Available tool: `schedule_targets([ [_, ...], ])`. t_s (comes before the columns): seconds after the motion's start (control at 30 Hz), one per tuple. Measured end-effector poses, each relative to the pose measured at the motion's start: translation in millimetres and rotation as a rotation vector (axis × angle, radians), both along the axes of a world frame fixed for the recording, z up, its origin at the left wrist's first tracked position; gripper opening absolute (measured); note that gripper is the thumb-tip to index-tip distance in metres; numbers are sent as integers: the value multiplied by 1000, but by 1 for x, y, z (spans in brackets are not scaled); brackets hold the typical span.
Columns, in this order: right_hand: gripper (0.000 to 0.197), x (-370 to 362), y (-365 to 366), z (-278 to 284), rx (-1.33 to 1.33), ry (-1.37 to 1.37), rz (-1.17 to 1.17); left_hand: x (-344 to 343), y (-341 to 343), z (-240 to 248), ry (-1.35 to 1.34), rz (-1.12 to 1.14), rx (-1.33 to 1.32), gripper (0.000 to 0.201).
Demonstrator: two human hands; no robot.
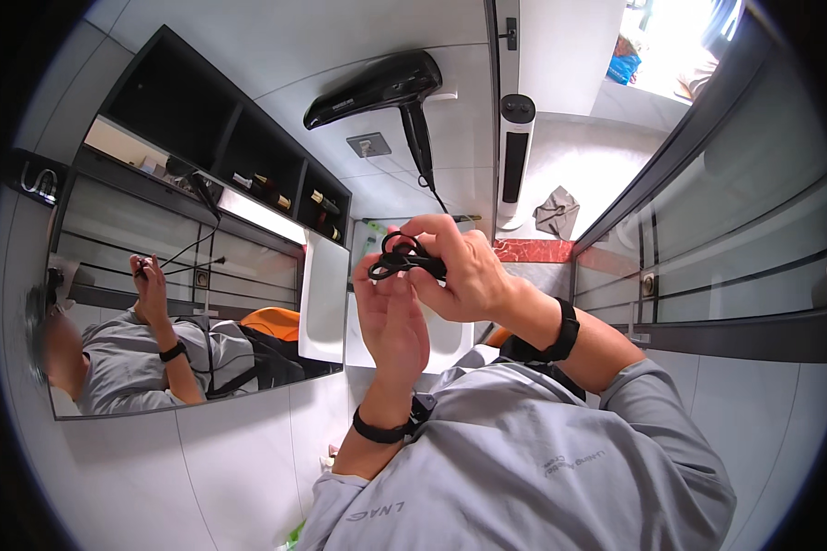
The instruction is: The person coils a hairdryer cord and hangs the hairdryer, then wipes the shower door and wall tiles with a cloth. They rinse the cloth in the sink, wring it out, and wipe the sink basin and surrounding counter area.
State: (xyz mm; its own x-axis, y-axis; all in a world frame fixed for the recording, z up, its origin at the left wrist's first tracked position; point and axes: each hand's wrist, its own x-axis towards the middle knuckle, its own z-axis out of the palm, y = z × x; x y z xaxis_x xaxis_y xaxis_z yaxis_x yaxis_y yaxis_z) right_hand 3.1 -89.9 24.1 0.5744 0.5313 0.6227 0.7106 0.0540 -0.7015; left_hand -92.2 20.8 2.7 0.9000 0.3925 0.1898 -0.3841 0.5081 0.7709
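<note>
With closed grip, your left hand (393, 321) and right hand (470, 268) pinch the looped black cord (421, 264); a black hair dryer (381, 89) hangs beyond.

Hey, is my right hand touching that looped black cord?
Touching: the head view plainly shows the looped black cord clasped in the right hand.

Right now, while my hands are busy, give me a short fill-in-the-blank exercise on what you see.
The left hand and right hand hold a looped cord coloured ____.
The person's reflection shows in the ____.
In this picture, the hair dryer appears ____ the wall socket.
The marbled floor strip is coloured ____.

Missing words: black; mirror; above; red.
</note>
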Motion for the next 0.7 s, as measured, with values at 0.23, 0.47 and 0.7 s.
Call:
schedule_targets([
  [0.23,49,-3,3,5,68,229,-12,5,-8,8,-37,60,79,32],
  [0.47,33,-5,2,2,196,114,-172,7,-9,12,-20,9,64,32],
  [0.7,26,6,-5,2,169,271,14,12,-5,2,-54,65,176,31],
])
